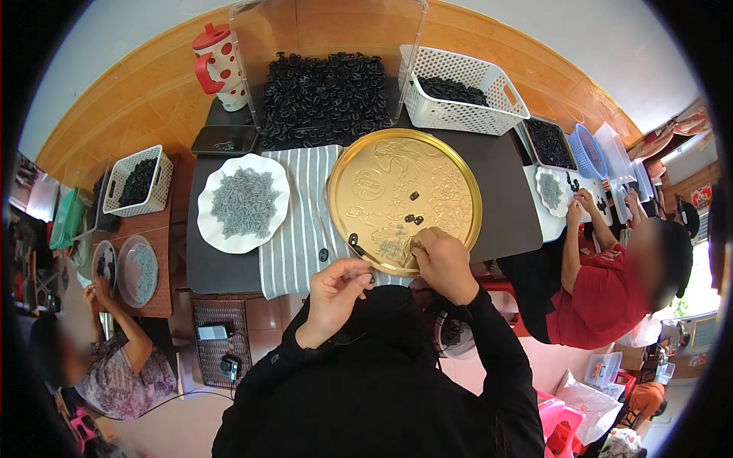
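My left hand [336, 296] is at the near edge of a round gold tray [374, 164], thumb and fingers closed in a pinch on a small black plastic piece, only partly visible at the fingertips. Over the tray's near right part, my right hand [447, 266] is closed, fingertips down beside a small heap of clear grey pieces [393, 249]; whatever it pinches is hidden. Several black oval pieces [414, 196] lie on the tray, some by its near left rim. One black piece [324, 254] rests on a grey striped cloth [299, 206] left of the tray.
Left of the cloth sits a white scalloped plate [206, 221] heaped with grey pieces. Behind stand a clear bin of black pieces [324, 95], a white basket [466, 114], a phone-like dark slab [224, 140] and a red-lidded tumbler [221, 69]. People work at tables on both sides.
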Tool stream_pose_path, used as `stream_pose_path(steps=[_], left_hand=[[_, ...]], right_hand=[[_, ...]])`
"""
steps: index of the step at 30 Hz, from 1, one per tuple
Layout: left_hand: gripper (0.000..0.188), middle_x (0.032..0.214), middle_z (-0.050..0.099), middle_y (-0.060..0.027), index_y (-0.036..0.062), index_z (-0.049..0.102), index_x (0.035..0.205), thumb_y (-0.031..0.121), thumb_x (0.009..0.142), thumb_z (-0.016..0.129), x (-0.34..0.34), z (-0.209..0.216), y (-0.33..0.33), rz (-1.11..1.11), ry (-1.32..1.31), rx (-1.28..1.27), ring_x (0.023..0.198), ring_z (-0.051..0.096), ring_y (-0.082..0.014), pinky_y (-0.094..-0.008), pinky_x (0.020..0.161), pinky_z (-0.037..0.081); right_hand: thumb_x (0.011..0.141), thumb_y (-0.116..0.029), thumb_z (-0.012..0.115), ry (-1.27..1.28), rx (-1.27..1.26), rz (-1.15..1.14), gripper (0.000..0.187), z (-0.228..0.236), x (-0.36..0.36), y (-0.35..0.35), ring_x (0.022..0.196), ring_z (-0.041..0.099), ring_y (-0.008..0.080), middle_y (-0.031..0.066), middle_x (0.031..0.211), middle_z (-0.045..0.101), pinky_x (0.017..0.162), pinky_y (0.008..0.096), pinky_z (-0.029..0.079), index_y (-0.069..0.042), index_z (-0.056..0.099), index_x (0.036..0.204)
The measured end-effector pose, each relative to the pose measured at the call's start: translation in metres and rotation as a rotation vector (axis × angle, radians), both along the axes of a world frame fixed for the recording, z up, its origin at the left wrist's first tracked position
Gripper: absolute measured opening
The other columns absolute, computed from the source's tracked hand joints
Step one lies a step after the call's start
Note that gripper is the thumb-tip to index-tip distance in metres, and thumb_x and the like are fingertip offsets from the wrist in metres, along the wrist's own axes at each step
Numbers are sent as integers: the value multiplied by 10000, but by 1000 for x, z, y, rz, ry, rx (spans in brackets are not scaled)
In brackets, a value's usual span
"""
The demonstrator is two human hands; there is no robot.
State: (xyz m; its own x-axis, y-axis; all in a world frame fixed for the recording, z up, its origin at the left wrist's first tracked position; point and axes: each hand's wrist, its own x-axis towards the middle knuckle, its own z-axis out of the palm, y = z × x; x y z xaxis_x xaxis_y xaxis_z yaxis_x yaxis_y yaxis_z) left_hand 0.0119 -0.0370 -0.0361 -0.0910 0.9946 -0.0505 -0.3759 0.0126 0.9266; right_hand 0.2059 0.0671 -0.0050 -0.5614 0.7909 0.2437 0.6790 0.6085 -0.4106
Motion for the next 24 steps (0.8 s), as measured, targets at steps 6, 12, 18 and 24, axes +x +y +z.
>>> stream_pose_path(steps=[6, 12, 18, 24], left_hand=[[198, 870, 558, -49, -14, 643, 1073, -21, 890, 565, -5, -2, 0, 44, 201, 143, 730, 564, -86, -191, 601, 460], [208, 901, 568, -63, -28, 637, 1080, -38, 892, 547, -2, 3, 2, 79, 73, 140, 745, 565, -102, -209, 648, 466], [202, 899, 572, -70, -32, 635, 1069, -46, 895, 535, -2, 4, 1, 73, 54, 159, 727, 556, -111, -219, 673, 465], [185, 876, 595, -70, -31, 641, 1046, -46, 886, 550, 6, 1, 7, 79, -51, 110, 735, 568, -107, -223, 657, 468]], right_hand=[[681, -25, 563, -218, 56, 40, 151, 2, -13, 6, 656, 596, 369, 212, 712, 570, 595, 431, 487, 40, 550, 816], [678, -28, 570, -303, 100, 88, 162, 4, -22, 2, 619, 593, 364, 228, 691, 560, 565, 429, 489, 48, 539, 818], [680, 18, 564, -22, 45, 80, 157, -7, -3, 11, 610, 601, 326, 206, 731, 576, 552, 386, 487, 52, 551, 833], [847, 35, 548, 770, -620, 63, 71, 3, -21, -20, 723, 536, 106, 32, 802, 544, 658, 227, 432, 28, 569, 915]])
